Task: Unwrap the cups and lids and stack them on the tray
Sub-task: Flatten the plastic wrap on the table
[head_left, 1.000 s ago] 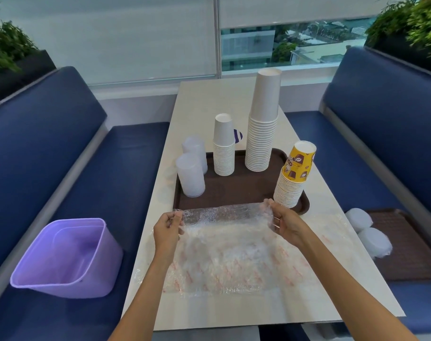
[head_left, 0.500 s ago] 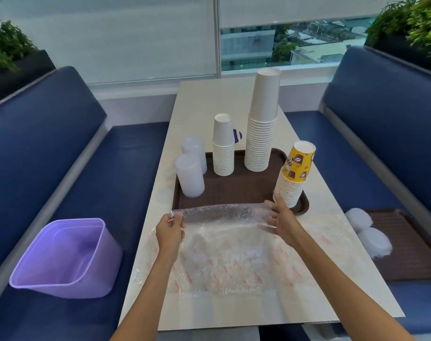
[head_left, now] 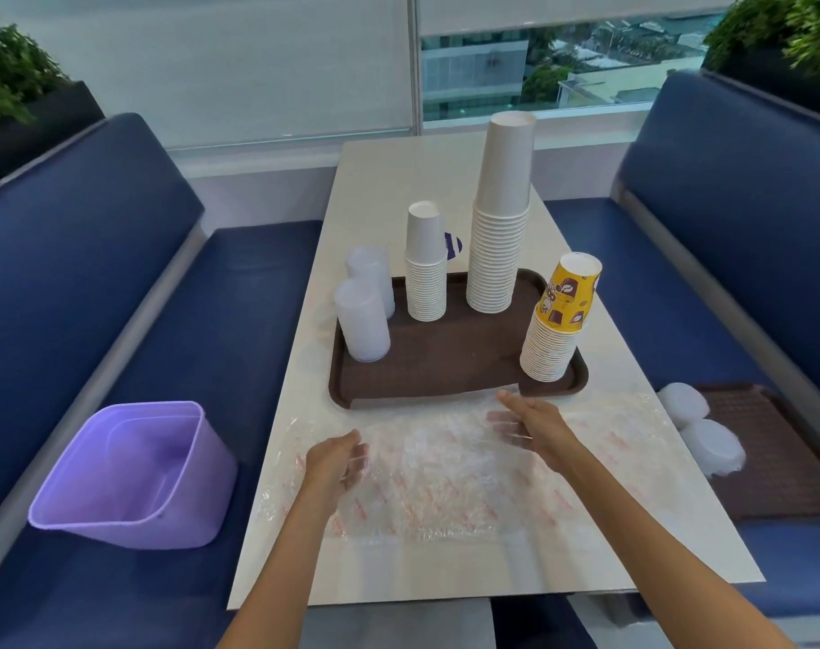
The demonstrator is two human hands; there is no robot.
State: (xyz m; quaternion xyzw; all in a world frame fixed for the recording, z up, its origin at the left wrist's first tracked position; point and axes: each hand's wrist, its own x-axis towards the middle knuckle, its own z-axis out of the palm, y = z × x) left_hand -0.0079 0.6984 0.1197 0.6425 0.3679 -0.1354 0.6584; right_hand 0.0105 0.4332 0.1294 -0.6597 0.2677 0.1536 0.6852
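Clear plastic wrap (head_left: 445, 489) w/ red print lies spread flat on the table (head_left: 389, 189), toward its near edge; the wrap's far edge reaches the near rim of the brown tray (head_left: 445, 372). Right hand (head_left: 532, 426) is over that far edge, just by the tray: fingers stretched out, grip open, holding nothing, somewhat blurred. Left hand (head_left: 335, 463) is at the wrap's left part, fingers loosely curled; can't tell if its grip pinches the film. On the tray, stacks stand mouth-down: tall white cups (head_left: 499, 217) at the far rim, shorter white cups (head_left: 426, 269) just left of them, yellow printed cups (head_left: 560, 320) at the near right corner & two clear lid stacks (head_left: 362, 320) along the left rim. Purple bin (head_left: 127, 475) sits on the bench past the table's left edge; a second tray (head_left: 782, 461) w/ wrapped lids (head_left: 707, 442) on the bench past the right edge.
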